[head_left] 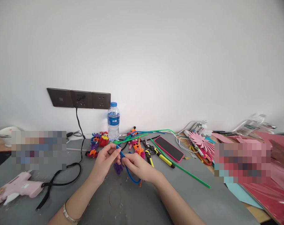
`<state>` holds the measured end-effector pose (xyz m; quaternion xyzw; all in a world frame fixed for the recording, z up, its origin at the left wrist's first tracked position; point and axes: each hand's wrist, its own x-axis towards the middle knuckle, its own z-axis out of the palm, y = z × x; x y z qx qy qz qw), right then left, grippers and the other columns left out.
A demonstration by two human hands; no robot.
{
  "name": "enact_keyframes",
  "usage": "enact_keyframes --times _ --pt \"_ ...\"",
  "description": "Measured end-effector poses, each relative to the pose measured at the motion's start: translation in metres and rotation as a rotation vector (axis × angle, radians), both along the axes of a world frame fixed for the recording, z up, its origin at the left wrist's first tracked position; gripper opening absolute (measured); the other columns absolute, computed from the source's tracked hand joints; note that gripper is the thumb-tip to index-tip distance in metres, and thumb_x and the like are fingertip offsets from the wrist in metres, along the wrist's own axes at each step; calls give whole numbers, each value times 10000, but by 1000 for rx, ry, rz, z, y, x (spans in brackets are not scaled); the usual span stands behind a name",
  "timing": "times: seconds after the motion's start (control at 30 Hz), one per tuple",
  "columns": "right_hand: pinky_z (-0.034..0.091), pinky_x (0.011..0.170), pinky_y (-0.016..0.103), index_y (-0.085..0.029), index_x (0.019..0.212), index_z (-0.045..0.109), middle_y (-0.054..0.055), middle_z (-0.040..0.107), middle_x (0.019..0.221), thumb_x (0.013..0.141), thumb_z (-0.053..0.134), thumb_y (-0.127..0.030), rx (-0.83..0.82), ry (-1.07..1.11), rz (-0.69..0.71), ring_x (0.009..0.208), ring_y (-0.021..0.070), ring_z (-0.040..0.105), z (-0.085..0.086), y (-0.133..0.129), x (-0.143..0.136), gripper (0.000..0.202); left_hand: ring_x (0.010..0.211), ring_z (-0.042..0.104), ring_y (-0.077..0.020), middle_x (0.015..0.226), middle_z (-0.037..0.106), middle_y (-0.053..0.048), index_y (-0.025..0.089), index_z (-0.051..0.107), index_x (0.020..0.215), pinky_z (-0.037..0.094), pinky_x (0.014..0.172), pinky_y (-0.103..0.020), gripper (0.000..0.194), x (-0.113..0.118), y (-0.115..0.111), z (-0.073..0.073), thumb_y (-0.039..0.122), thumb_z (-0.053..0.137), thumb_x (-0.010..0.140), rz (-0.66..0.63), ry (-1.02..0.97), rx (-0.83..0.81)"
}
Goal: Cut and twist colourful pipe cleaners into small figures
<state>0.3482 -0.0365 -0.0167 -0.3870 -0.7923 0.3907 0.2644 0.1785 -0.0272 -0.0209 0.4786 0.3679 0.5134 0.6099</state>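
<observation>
Both of my hands meet above the middle of the grey table, closed on one blue pipe cleaner [132, 178]. The fingertips of my left hand [108, 158] pinch its upper end. Just to the right, my right hand [136, 165] grips it lower down, and the rest curves below in a loop. Behind my fingers lie green pipe cleaners [137, 137]. A purple fuzzy piece [118, 168] shows under my hands, partly hidden. Beyond my right hand is an orange and pink pipe-cleaner figure [137, 147], beside yellow-and-black pliers [152, 151].
A water bottle [113, 122] stands by the wall near more fuzzy figures [94, 142]. A pink-edged phone [169, 148] and a long green pipe cleaner [186, 170] lie right. A pink glue gun [20, 187] with black cord lies left; red and pink paper [268, 197] covers the right side.
</observation>
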Motion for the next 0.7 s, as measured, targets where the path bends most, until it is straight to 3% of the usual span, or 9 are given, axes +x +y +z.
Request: enact_keyframes --times 0.17,0.7 --pt "243 525 243 -199 648 299 -56 285 582 981 335 -354 -13 20 -5 538 92 262 2 -1 -1 369 517 509 -103 560 543 42 179 570 690 474 536 -224 327 0 0 0 454 745 719 43 3 25" --pt "205 491 231 -199 580 243 -64 219 536 935 393 -285 -78 23 -13 509 77 212 1 0 2 395 520 535 -114 571 569 38 185 566 712 483 549 -234 292 -2 0 -5 429 722 754 30 45 60"
